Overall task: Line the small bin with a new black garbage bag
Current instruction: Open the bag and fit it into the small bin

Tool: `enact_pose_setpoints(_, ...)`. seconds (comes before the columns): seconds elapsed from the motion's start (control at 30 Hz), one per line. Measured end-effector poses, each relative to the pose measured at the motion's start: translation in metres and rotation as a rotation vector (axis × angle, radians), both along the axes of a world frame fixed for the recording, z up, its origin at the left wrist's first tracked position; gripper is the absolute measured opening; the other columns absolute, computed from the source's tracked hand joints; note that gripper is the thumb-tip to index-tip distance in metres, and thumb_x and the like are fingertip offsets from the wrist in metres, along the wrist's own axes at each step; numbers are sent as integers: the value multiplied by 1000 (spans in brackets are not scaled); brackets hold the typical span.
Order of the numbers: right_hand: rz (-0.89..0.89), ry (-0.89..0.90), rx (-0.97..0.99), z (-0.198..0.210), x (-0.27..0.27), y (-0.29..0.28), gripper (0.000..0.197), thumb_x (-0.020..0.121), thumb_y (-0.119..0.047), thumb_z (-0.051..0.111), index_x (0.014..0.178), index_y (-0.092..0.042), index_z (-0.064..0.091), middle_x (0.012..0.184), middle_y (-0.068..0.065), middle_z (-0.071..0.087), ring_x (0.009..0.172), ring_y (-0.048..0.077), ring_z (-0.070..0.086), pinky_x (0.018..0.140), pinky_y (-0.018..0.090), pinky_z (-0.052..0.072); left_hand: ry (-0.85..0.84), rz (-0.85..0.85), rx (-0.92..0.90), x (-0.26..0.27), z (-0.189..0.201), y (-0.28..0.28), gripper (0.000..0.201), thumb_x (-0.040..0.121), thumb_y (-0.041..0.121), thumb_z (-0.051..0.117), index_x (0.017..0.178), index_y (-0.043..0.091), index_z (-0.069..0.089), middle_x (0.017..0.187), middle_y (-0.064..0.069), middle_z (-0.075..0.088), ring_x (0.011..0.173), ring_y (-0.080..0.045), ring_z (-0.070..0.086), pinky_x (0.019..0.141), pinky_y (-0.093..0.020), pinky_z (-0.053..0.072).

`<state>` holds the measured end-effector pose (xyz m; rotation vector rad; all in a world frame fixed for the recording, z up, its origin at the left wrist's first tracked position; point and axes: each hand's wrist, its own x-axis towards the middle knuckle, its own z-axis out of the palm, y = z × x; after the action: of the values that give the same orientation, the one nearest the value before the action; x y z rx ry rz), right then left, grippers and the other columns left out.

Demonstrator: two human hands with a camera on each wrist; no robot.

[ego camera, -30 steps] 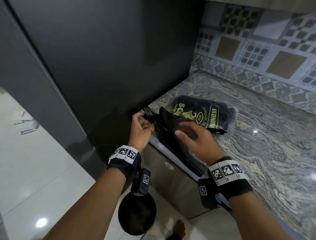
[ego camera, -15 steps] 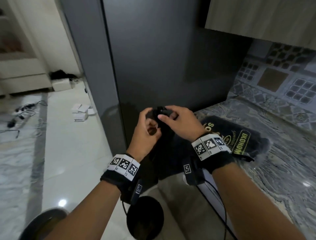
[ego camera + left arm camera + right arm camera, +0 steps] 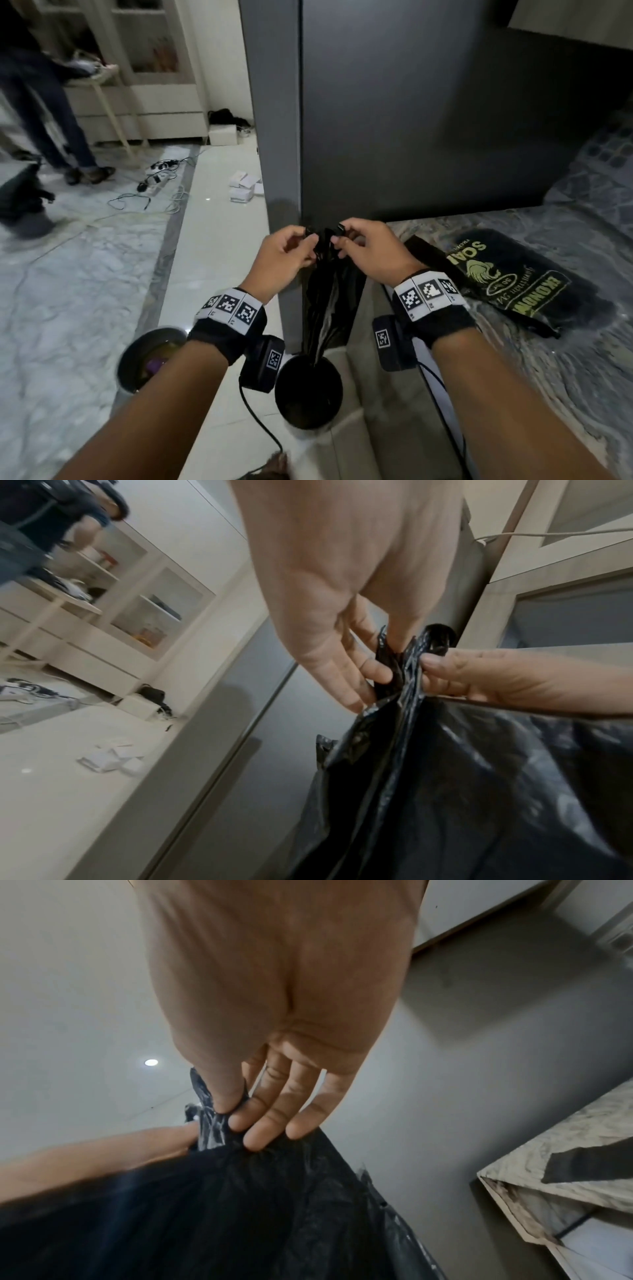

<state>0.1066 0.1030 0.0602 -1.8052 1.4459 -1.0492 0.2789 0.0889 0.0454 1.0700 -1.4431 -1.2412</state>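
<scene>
A black garbage bag [image 3: 327, 294] hangs bunched from both my hands in front of the dark fridge. My left hand [image 3: 291, 255] pinches its top edge from the left, and my right hand [image 3: 363, 250] pinches it from the right, close together. In the wrist views the bag [image 3: 462, 791] [image 3: 212, 1218] spreads below my left hand [image 3: 363, 674] and my right hand [image 3: 246, 1118]. The bag's lower end dangles just above the small bin [image 3: 310, 394], a round dark-mouthed bin on the floor below my hands.
The pack of bags [image 3: 503, 274] lies on the marble counter [image 3: 548, 377] to the right. A second round bin [image 3: 147, 359] stands on the floor at left. Cables [image 3: 154, 185] and small white boxes [image 3: 245, 188] lie on the floor; a person's legs [image 3: 44, 113] are far left.
Both hands lifted the bag off the counter edge and came together at its top. The bag now hangs down over the small bin, and the head view swung left.
</scene>
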Motion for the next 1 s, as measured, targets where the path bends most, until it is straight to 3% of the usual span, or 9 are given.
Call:
enact_pose_setpoints(0.07, -35, -3, 8, -8, -2, 2, 6, 89, -13, 62, 91, -15, 67, 73, -2, 65, 61, 10, 62, 65, 23, 51, -36, 56, -7, 10, -6, 2, 14, 90, 15, 59, 93, 3, 64, 71, -7, 62, 70, -16, 59, 75, -33, 56)
enact_pose_setpoints(0.2, -157, 132, 13, -22, -11, 1, 7, 87, -23, 63, 87, -18, 69, 66, 10, 66, 69, 23, 66, 69, 35, 52, -138, 151, -12, 28, -17, 4, 12, 90, 17, 57, 90, 8, 65, 67, -7, 61, 57, -9, 56, 54, -12, 46)
enact_pose_setpoints(0.33, -186, 166, 81, -30, -7, 4, 9, 90, -24, 59, 83, -25, 64, 61, -4, 67, 51, 0, 58, 54, 23, 44, -155, 201, 48, 41, -27, 8, 16, 88, 10, 54, 97, 8, 67, 67, -10, 63, 48, -3, 53, 48, -9, 41)
enact_pose_setpoints(0.4, -216, 77, 134, -34, -4, 4, 12, 91, -19, 55, 84, -21, 65, 65, -5, 68, 47, 1, 57, 54, 19, 46, -146, 204, 79, 46, -28, 11, 17, 85, 4, 51, 94, 4, 66, 69, -12, 63, 47, -1, 54, 47, -9, 41)
enact_pose_setpoints(0.47, -240, -8, 165, -40, -1, 4, 14, 91, -13, 54, 83, -20, 63, 70, -4, 69, 54, 8, 64, 63, 26, 53, -141, 194, 102, 50, -29, 13, 16, 84, 3, 50, 91, 2, 64, 72, -14, 65, 50, -3, 55, 47, -9, 42)
enact_pose_setpoints(0.57, -281, -76, 203, -52, 5, 7, 11, 85, -14, 60, 80, -23, 65, 73, -1, 72, 70, 14, 71, 75, 32, 57, -155, 172, 133, 56, -34, 13, 16, 83, 15, 52, 88, 5, 63, 78, -14, 71, 61, -15, 58, 55, -16, 44)
enact_pose_setpoints(0.67, -312, -86, 231, -63, 9, 11, 9, 77, -34, 70, 72, -29, 65, 75, -3, 74, 79, 14, 72, 79, 31, 56, -186, 161, 158, 61, -42, 12, 31, 84, 38, 57, 86, 8, 63, 78, -8, 75, 62, -17, 60, 64, -25, 42)
enact_pose_setpoints(0.73, -340, -86, 219, -68, 11, 11, 23, 72, -49, 71, 70, -27, 67, 75, -5, 74, 76, 11, 72, 76, 29, 55, -236, 179, 145, 63, -48, 9, 38, 83, 46, 59, 84, 8, 63, 74, -6, 75, 59, -16, 60, 62, -24, 43)
enact_pose_setpoints(1.0, -485, -19, 206, -82, 3, 9, 16, 86, -28, 65, 71, -28, 59, 68, 1, 71, 69, 17, 71, 77, 42, 58, -279, 198, 187, 71, -76, 2, 9, 83, 17, 56, 78, 9, 59, 76, -12, 74, 55, -15, 57, 45, -10, 42)
